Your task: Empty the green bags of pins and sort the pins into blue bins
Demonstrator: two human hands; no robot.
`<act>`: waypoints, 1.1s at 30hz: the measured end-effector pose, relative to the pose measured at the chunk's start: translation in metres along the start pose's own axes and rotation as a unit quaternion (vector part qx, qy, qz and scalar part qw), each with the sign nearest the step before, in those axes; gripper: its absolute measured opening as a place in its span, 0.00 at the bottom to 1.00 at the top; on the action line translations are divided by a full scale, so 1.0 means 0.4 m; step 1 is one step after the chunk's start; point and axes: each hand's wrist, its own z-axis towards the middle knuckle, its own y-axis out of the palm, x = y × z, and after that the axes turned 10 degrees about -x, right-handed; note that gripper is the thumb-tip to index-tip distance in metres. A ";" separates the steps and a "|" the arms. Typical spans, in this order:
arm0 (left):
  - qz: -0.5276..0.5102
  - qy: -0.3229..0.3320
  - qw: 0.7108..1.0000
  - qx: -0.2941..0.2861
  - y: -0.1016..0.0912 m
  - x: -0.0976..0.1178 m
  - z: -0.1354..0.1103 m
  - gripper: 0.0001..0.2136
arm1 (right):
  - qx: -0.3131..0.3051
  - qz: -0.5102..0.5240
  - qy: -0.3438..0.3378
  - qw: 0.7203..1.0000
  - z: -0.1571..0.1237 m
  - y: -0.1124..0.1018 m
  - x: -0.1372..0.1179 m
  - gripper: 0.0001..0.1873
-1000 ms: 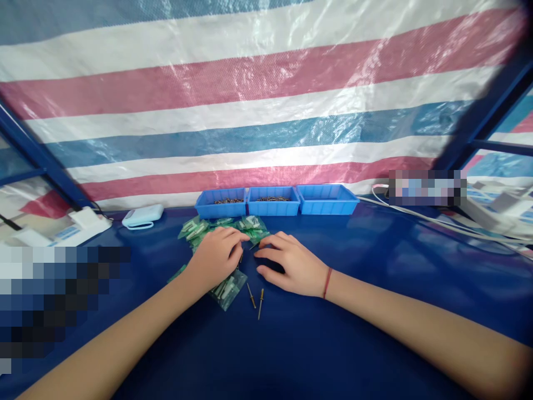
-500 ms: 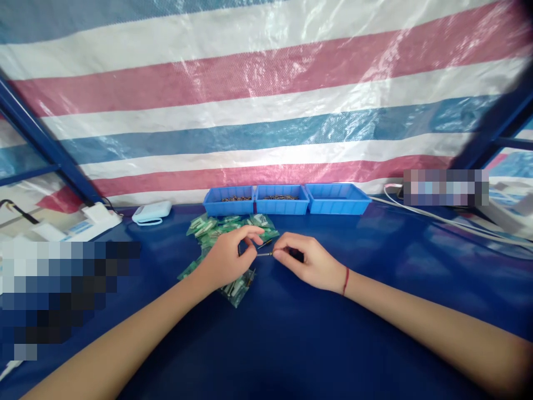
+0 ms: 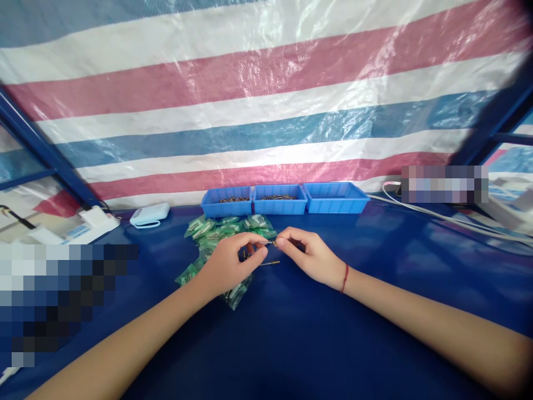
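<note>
My left hand (image 3: 232,260) and my right hand (image 3: 310,254) meet above the blue table (image 3: 291,333). Both pinch a thin brass-coloured pin (image 3: 270,243) between thumb and forefinger, held just off the surface. Another such pin (image 3: 270,263) lies on the table beneath them. Small green plastic bags (image 3: 225,229) are heaped just behind my left hand, and one bag (image 3: 237,292) lies under that wrist. My right wrist wears a red string.
Three blue plastic trays (image 3: 335,206) stand in a row at the back; the left two hold small dark metal parts. A white device (image 3: 150,215) sits at the back left, white cables (image 3: 437,218) run at the back right. A striped tarpaulin hangs behind.
Both hands rose from flat on the table into pinches and came together on one pin. The two pins that lay in front of them are gone from that spot.
</note>
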 end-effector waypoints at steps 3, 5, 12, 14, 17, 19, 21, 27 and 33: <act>0.032 0.017 0.999 0.013 0.005 0.000 0.000 0.07 | 0.033 -0.034 -0.032 0.998 -0.005 0.002 -0.002 0.11; 0.063 0.029 0.997 0.021 0.011 -0.001 -0.003 0.08 | 0.049 -0.055 -0.057 0.996 -0.008 0.004 -0.002 0.09; 0.116 0.009 0.989 0.093 -0.009 -0.007 0.020 0.09 | 0.048 -0.112 -0.065 0.990 -0.012 0.006 -0.001 0.06; 0.133 -0.003 0.983 0.129 -0.031 -0.009 0.068 0.10 | -0.012 -0.168 -0.083 0.982 -0.012 0.006 -0.003 0.09; 0.169 -0.010 0.975 0.146 -0.052 -0.017 0.183 0.12 | -0.082 -0.242 -0.101 0.962 -0.014 0.006 -0.005 0.15; 0.193 -0.012 0.971 0.139 -0.054 -0.026 0.261 0.11 | -0.099 -0.268 -0.093 0.954 -0.015 0.007 -0.007 0.16; 0.199 -0.022 0.969 0.145 -0.048 -0.036 0.308 0.15 | -0.108 -0.277 -0.081 0.951 -0.014 0.006 -0.009 0.14; 0.205 -0.004 0.975 0.088 -0.046 -0.032 0.192 0.14 | -0.130 -0.306 -0.104 0.937 -0.014 0.005 -0.007 0.19; 0.202 0.005 0.978 0.044 -0.028 -0.054 0.020 0.11 | -0.149 -0.344 -0.116 0.920 -0.014 0.007 -0.001 0.19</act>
